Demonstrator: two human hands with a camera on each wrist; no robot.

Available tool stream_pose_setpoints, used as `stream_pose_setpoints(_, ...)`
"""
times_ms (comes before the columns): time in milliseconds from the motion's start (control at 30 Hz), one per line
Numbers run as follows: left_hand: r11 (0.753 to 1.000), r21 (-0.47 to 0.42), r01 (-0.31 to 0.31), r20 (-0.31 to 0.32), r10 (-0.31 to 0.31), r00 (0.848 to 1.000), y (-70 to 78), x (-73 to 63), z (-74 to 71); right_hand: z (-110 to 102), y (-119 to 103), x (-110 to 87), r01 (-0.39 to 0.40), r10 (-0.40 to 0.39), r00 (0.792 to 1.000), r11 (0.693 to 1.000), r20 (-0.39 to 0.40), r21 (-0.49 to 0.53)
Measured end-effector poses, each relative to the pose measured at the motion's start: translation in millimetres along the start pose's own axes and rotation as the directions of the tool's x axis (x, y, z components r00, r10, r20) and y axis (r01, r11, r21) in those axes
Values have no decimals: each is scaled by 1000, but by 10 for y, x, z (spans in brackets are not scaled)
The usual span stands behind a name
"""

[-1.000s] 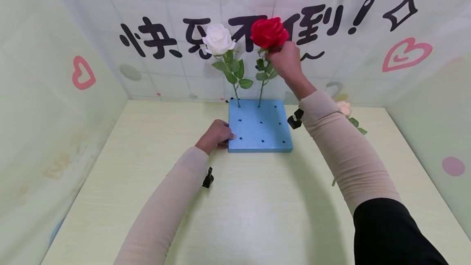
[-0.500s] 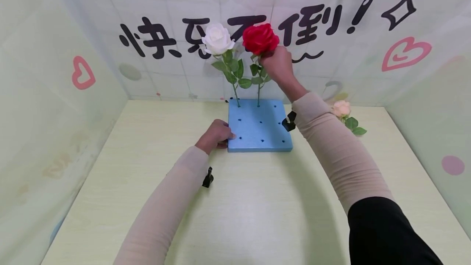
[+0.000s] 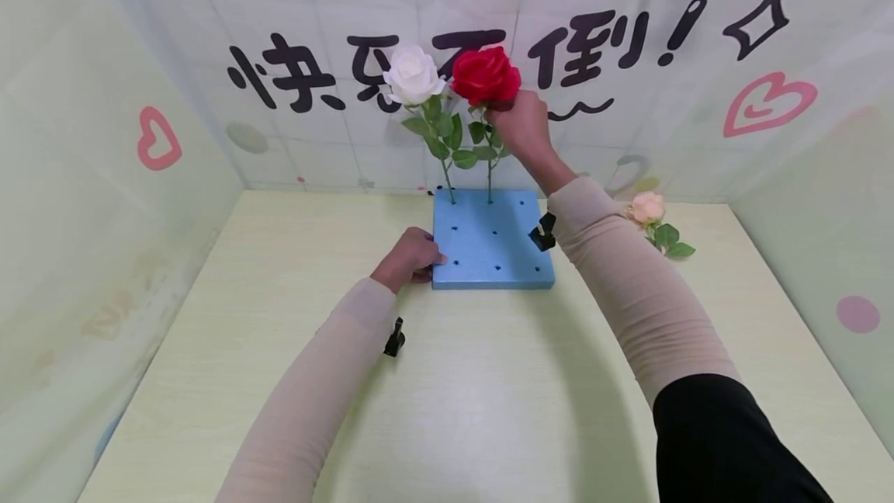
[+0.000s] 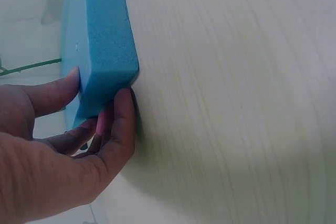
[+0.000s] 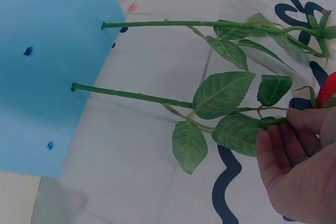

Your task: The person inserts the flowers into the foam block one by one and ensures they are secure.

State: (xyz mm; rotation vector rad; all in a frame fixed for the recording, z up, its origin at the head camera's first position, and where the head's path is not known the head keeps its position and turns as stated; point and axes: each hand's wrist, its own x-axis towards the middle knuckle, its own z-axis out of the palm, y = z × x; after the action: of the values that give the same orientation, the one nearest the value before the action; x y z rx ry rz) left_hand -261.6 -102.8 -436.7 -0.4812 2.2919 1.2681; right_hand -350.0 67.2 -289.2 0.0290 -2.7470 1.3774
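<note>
A blue foam block with rows of small holes lies on the table. My left hand grips its left edge; in the left wrist view the thumb presses the top face and the fingers lie against the side. With its stem in a back-row hole, a red rose stands nearly upright. My right hand pinches that stem just below the bloom, as the right wrist view also shows near the leaves. Left of it, a white rose stands in another back-row hole, leaning slightly left.
A pale pink rose lies on the table to the right, partly hidden behind my right sleeve. Close behind the block rises a white backdrop with black lettering. Side panels bound the table left and right.
My right hand and the red rose's bloom have shifted left and slightly down, so the stem stands straighter. More of the pink rose shows. The left hand keeps its place on the block.
</note>
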Motion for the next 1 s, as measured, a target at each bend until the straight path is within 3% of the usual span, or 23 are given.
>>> stream_pose_setpoints(633,1000,-6,2,6,-2,1000,6,-17,-14,-12,-30,-61,95,-99,995,990,-31,-108)
stream_pose_setpoints(1000,1000,-12,-6,12,6,1000,11,-39,-30,-211,9,-79,119,-123,992,989,-40,-88)
